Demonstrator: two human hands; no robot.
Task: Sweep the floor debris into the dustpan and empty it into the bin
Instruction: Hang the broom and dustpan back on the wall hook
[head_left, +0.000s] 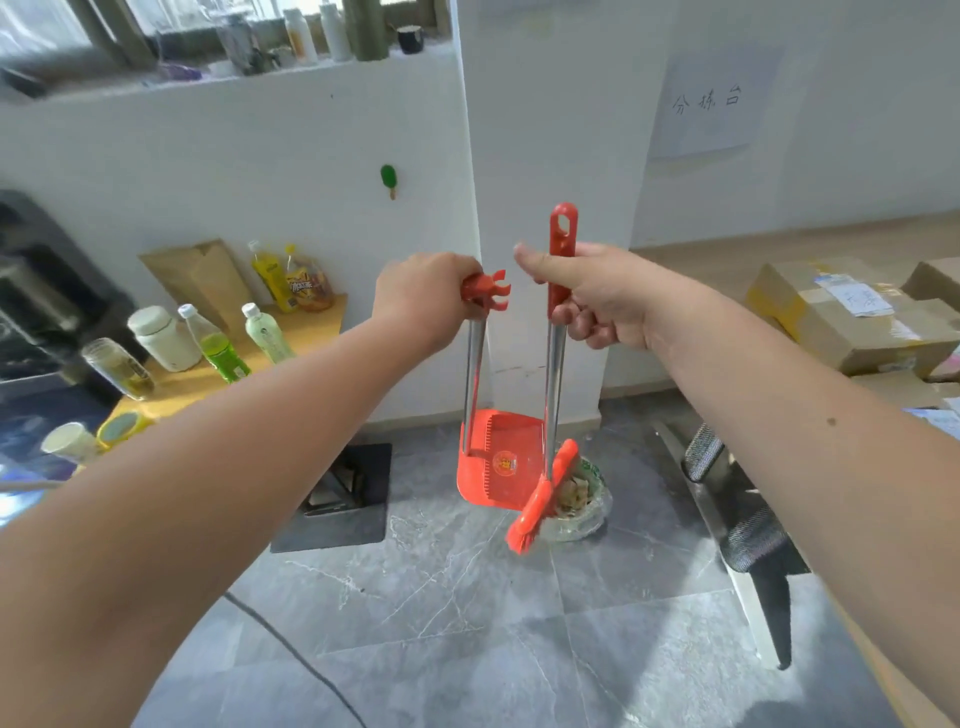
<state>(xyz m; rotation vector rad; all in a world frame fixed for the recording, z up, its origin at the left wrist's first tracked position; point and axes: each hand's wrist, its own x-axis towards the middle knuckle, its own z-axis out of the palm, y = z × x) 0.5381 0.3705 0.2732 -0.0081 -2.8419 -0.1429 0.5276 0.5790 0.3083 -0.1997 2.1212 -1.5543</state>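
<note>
Both my arms reach forward: left hand (421, 299) fisted around the dustpan (501, 460) handle, right hand (597, 296) gripping the broom (543, 499) handle, thumb out; both hang above the bin (584, 501).

Dustpan (501, 462): glossy red-orange plastic pan on a polished metal shaft; broom (540, 499): same shiny metal shaft, red plastic grip and head, short plastic bristles. Floor (467, 623): smooth grey stone-look tiles with white veining, slight sheen; wall (260, 171): matt white paint; bin (584, 512): lined with thin, crinkled, glossy clear film. Table (311, 332): smooth pale wood-look top bearing clear plastic bottles (218, 345), a matt white plastic jar (161, 338) and a matt brown paper bag (200, 278); boxes (841, 317): matt brown cardboard with glossy tape and paper labels.
</note>
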